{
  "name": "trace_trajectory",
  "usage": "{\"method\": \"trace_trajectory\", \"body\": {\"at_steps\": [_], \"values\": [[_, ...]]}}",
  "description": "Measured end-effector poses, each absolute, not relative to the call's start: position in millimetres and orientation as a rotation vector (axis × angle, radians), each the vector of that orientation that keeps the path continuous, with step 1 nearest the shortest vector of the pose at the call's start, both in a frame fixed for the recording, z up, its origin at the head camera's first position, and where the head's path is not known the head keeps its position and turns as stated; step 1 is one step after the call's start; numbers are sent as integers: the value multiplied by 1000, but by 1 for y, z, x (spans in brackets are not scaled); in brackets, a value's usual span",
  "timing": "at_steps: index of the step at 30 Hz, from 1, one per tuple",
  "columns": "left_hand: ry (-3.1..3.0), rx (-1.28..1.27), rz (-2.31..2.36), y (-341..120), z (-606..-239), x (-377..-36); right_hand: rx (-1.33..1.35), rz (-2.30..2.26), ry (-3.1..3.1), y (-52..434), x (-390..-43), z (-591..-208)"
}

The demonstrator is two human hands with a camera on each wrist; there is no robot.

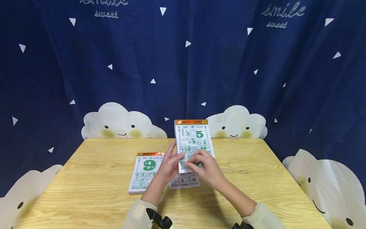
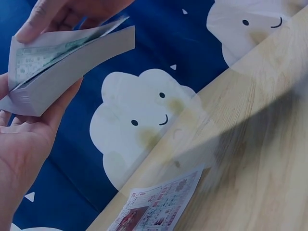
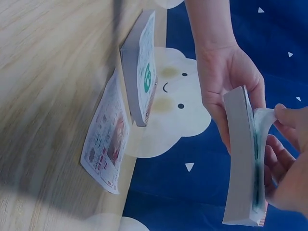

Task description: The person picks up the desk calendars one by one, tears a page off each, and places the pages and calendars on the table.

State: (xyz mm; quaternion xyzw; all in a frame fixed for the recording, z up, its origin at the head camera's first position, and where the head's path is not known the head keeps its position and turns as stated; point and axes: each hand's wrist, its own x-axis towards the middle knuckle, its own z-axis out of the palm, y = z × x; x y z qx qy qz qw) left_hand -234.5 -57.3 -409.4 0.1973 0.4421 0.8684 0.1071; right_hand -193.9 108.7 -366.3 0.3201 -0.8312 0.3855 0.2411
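Note:
A thick tear-off calendar (image 1: 192, 135) with a green 5 and an orange-gold top band is held up above the table. My left hand (image 1: 168, 167) grips it from the left, fingers beneath the pad and thumb on the front near the bottom. My right hand (image 1: 210, 170) pinches the lower part of its top sheet (image 3: 262, 126) between thumb and forefinger. In both wrist views that sheet curves away from the paper block. On the table under the hands lies a loose calendar sheet (image 1: 184, 182) with red print, partly hidden in the head view.
A second calendar pad (image 1: 144, 178), showing a green 9, lies left of the loose sheet, beside my left forearm. The wooden table (image 1: 251, 178) ends at a dark blue curtain (image 1: 137, 63) with white clouds and triangles.

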Motion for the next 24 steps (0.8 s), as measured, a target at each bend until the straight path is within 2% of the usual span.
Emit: {"method": "trace_trajectory", "body": {"at_steps": [11,24], "values": [[1229,721,2511,-60,-412,-233,663,1061,-2364,107,-195,-359],[1129,731,2471,-60,-419,-231,665,1027,-2510,111,-199,-349]]}}
